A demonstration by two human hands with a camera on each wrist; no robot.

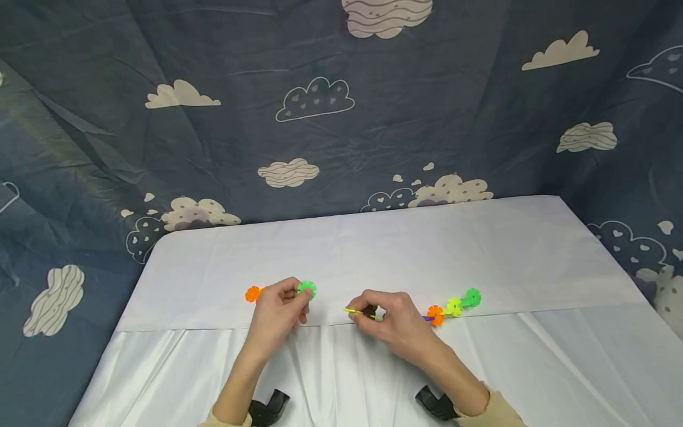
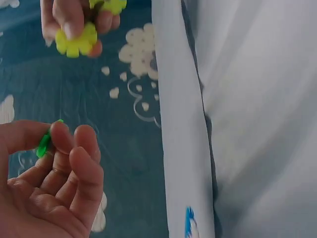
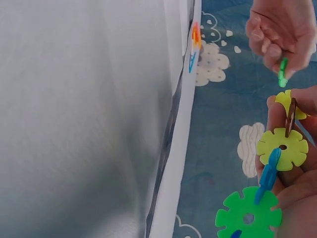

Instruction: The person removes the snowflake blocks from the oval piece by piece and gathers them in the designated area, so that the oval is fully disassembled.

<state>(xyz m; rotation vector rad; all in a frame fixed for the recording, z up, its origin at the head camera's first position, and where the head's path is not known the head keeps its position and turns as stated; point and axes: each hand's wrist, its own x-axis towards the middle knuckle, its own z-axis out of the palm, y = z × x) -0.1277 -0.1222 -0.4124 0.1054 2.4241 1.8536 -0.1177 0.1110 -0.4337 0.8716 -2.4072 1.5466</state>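
In the head view my left hand pinches a green notched disc between thumb and forefinger. The left wrist view shows that green disc nearly edge-on, the other fingers loosely bent. To the right, my right hand holds a chain of interlocked notched discs at its yellow end. In the right wrist view the chain runs from a yellow disc through a brown disc, another yellow disc and a blue disc to a green disc. The left hand's disc is apart from this end.
Beyond the right hand lie an orange disc, a yellow disc and a green disc in a row. An orange disc shows behind the left hand. White cloth covers the table; a dark cloud-patterned curtain hangs behind.
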